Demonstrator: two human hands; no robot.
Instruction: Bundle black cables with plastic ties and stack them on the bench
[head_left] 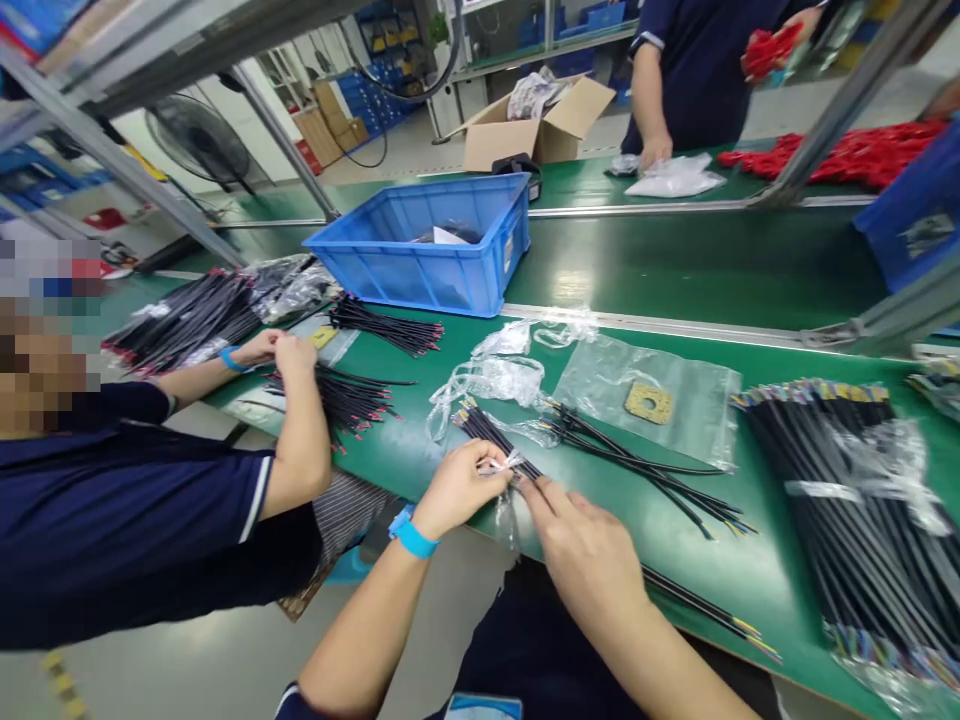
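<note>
Thin bundle of black cables on the green surface, near its front edge; long axis diagonal, upper-left end near a crumpled clear bag, lower-right end with yellow-tipped wires running toward the edge at right, partly hidden under the right hand. White tie around the bundle at mid-length. Left hand, blue wristband on the wrist, fingers pressed together, pinching the tie at the bundle. Right hand just beside it, fingertips touching the bundle at the same spot, fingers close together; whether pinching the tie, cannot tell.

Just behind: second loose bundle of black cables, same diagonal lie, coloured tips at lower right, partly overlying a flat clear bag containing a tan square card. Far right: large stack of black cables in clear wrap, long axis running away from the front edge, multicoloured tips at the far end.

Left: co-worker in a dark blue shirt, both hands on another bunch of black cables with red tips; further bundles beyond. Behind: blue plastic crate at the surface's rear edge. Across the belt: open cardboard box, another person's hand beside white bags, pile of red cables.
</note>
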